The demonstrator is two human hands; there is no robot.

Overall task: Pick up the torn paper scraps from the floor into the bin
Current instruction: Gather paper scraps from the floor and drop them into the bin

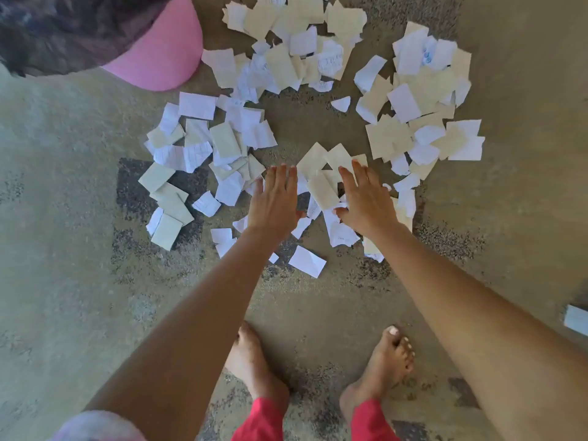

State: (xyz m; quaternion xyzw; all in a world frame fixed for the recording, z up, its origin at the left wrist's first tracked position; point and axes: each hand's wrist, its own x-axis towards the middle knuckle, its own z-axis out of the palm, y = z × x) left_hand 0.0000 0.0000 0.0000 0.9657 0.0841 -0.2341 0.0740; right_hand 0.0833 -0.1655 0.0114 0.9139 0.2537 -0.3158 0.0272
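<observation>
Torn white and cream paper scraps [318, 173] lie scattered over the concrete floor in several heaps: left [203, 148], top [296, 46] and right [420, 106]. A pink bin [165, 52] stands at the upper left, its dark inside partly cut off by the frame. My left hand [275, 198] lies flat, fingers spread, on scraps just left of a small middle pile. My right hand [366, 198] lies flat on scraps just right of that pile. Neither hand grips anything.
My bare feet [318, 367] stand on the floor below the scraps, red trouser cuffs above them. A pale object [576, 319] pokes in at the right edge. Bare concrete [63, 218] stretches to the left and to the far right.
</observation>
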